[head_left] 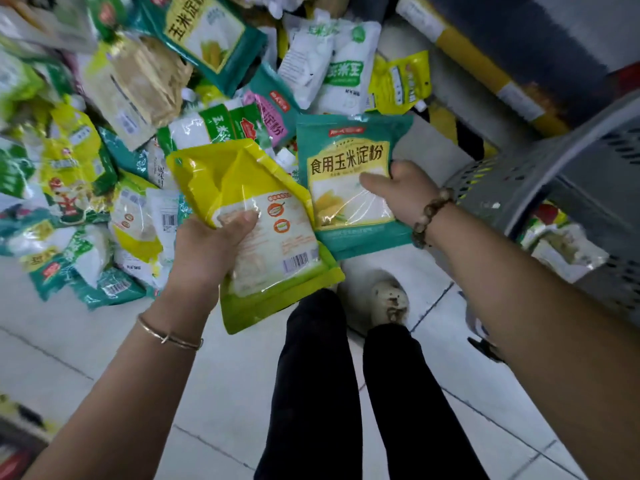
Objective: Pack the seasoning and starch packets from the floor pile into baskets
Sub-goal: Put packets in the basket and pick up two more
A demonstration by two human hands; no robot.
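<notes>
— How far along are you?

— Not far, I judge. The pile (138, 98) on the floor (104, 358) is large: dozens of green, yellow and white packets lie heaped across the upper left of my view, and all of that remains to be packed.

— And your hands?

— Both are loaded. My left hand (207, 251) grips a yellow packet (263, 216), thumb pressed on its clear window, fingers behind it. My right hand (401, 188) holds a teal corn-starch packet (346, 168) by its right edge, thumb across the front. Both packets are lifted off the pile, just beside each other.

— The basket?

— A grey slotted basket (554, 174) stands near my right wrist. A few packets (561, 247) show low at its side; whether they sit inside it or in another basket below, I cannot tell. My two packets are not in it yet, so carrying them over to the right looks like the next step.
</notes>
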